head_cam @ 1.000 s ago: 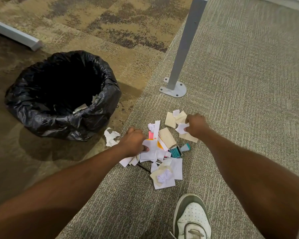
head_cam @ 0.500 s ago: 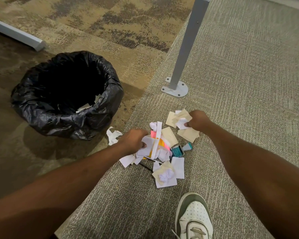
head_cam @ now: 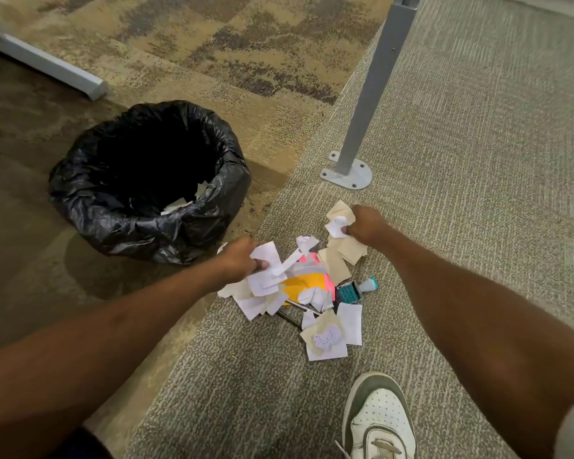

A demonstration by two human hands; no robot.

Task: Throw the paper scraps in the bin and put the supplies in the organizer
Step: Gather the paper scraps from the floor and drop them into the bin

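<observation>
A pile of white and tan paper scraps (head_cam: 328, 336) lies on the grey carpet. My left hand (head_cam: 241, 260) is closed on a bunch of white scraps (head_cam: 265, 270) lifted off the pile's left side. My right hand (head_cam: 365, 225) grips white and tan scraps (head_cam: 337, 223) at the pile's far right. Under the paper show orange and pink sticky notes (head_cam: 304, 284), a teal stamp (head_cam: 353, 290) and a dark pen (head_cam: 290, 318). The bin (head_cam: 150, 183), lined with a black bag, stands to the left with some paper inside. No organizer is in view.
A grey metal desk leg (head_cam: 375, 81) with a bolted foot plate (head_cam: 347, 175) stands just beyond the pile. Another grey furniture foot (head_cam: 50, 66) lies at the upper left. My white shoe (head_cam: 380, 422) is near the bottom edge.
Both hands have closed on scraps and lifted them off the carpet. Raising the left bunch has uncovered the orange and pink notes.
</observation>
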